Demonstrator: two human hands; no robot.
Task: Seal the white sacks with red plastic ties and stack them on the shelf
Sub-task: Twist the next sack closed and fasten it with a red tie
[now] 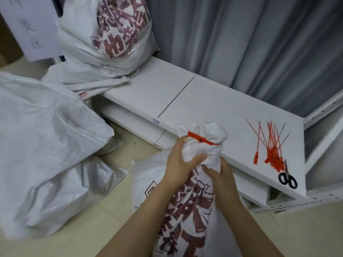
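Observation:
A white sack [187,206] with dark red print stands on the floor in front of me. Its gathered neck is cinched by a red plastic tie [201,139], and a puff of fabric bulges above the tie. My left hand [181,164] grips the neck just below the tie. A little lower and to the right, my right hand [222,177] clutches the same neck. A loose bundle of red ties [272,145] lies on the white shelf [194,101]. Another printed sack [111,34] sits on the shelf's far left end.
Black-handled scissors [287,179] lie on the shelf beside the ties. Several plain white sacks [46,141] are heaped on the floor at the left. Grey curtains [241,43] hang behind the shelf. A handwritten paper sign [31,26] hangs at the top left.

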